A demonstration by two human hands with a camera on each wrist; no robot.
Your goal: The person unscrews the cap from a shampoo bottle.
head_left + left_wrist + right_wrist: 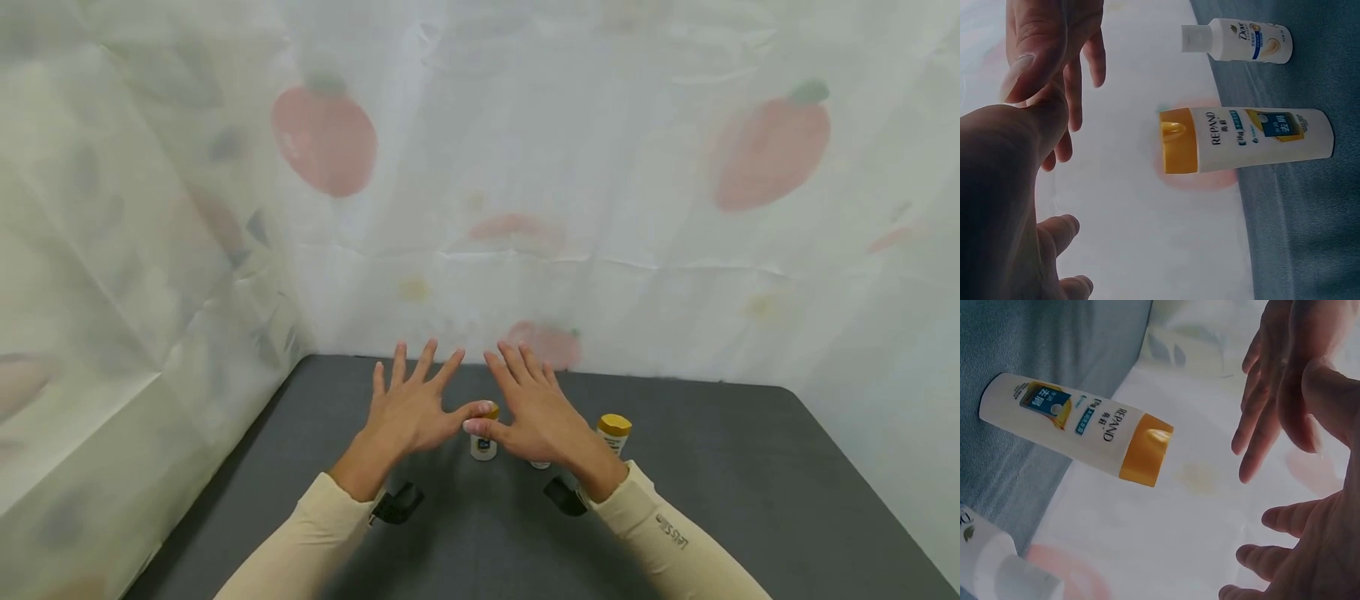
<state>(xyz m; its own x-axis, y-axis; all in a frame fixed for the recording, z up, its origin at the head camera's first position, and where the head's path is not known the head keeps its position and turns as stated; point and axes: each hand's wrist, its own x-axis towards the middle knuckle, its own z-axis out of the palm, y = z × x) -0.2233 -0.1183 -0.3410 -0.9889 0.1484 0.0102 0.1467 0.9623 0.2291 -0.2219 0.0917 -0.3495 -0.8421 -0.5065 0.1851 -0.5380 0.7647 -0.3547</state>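
Both hands hover over the dark table with fingers spread, holding nothing. My left hand [408, 412] and my right hand [538, 415] come together at the thumb tips in the head view. Behind the thumbs stands a white REPAND bottle [483, 447] with a gold cap, partly covered by them; its label shows in the left wrist view [1254, 140] and the right wrist view [1060, 419]. Beside it is a smaller white Dove bottle [1250, 40] with a white cap, mostly hidden by my right hand in the head view. Another gold-capped bottle [615, 427] rises behind my right wrist.
The dark grey table [712, 483] has rounded far corners. A pale sheet printed with strawberries [562, 167] hangs right behind its far edge, and a similar sheet [112, 250] runs along the left. Dark devices [400, 502] are worn under both wrists.
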